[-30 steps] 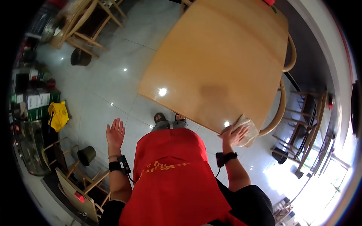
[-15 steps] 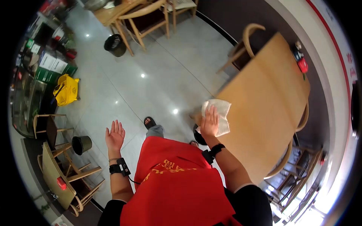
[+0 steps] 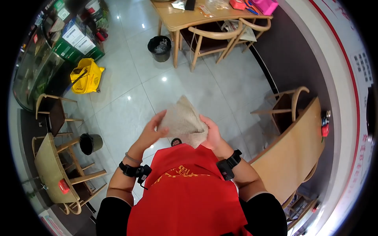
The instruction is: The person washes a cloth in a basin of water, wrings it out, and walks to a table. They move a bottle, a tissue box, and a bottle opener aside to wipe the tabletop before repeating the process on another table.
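A beige cleaning cloth point(image 3: 182, 120), partly folded, is up in front of my red apron, above the tiled floor. My right hand point(image 3: 212, 133) grips its right side, with the fingers partly hidden behind the fabric. At the opposite edge, my left hand point(image 3: 151, 131) has the cloth between its thumb and curved fingers; this side is slightly blurred. Each wrist wears a black strap with a small device.
To my right is a wooden table point(image 3: 289, 159) with a chair point(image 3: 287, 104) beyond it. Ahead stands a cluttered table point(image 3: 177, 23) beside a black bin point(image 3: 160, 49). A yellow mop bucket point(image 3: 87, 76), another bin point(image 3: 90, 144) and a smaller table point(image 3: 51, 169) are at left.
The cloth has left the right-hand table and is now between both hands in front of me. My left hand, previously open and apart, has come to it. My view has turned rightward-to-left.
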Demonstrator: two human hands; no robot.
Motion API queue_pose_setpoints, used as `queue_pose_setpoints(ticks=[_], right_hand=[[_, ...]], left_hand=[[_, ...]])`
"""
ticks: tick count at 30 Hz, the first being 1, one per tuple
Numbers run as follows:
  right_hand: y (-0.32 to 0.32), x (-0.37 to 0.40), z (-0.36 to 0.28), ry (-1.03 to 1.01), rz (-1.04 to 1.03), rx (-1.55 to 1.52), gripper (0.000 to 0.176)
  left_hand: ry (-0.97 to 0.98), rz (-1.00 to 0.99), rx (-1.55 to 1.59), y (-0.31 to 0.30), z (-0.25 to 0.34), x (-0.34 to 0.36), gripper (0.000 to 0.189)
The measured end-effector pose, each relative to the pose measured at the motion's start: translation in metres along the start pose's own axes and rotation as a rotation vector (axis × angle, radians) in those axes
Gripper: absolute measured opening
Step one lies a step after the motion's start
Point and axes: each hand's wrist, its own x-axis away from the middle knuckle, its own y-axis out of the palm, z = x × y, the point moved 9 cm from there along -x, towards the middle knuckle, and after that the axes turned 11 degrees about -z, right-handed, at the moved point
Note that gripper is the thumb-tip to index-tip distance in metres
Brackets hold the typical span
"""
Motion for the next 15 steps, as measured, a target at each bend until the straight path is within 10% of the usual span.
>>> queue_pose_setpoints(ticks=[4,8,15], right_hand=[[0.045,-0.081,-0.042,-0.057,-0.116,-0.041,0.052],[0.051,-0.172,-0.074,0.064,-0.003,0.004,0.051],[0.097,-0.333,-0.079,0.540,-0.438,0.193,0.046]], left_hand=[[-0.139,-0.205,0.345,-0.022,0.028,-0.035,0.064],[-0.177,-0.022,0.352,-0.091,0.037,-0.069,0.061],[-0.080,0.398,0.217,-0.240,0.051,-0.100,0.060]])
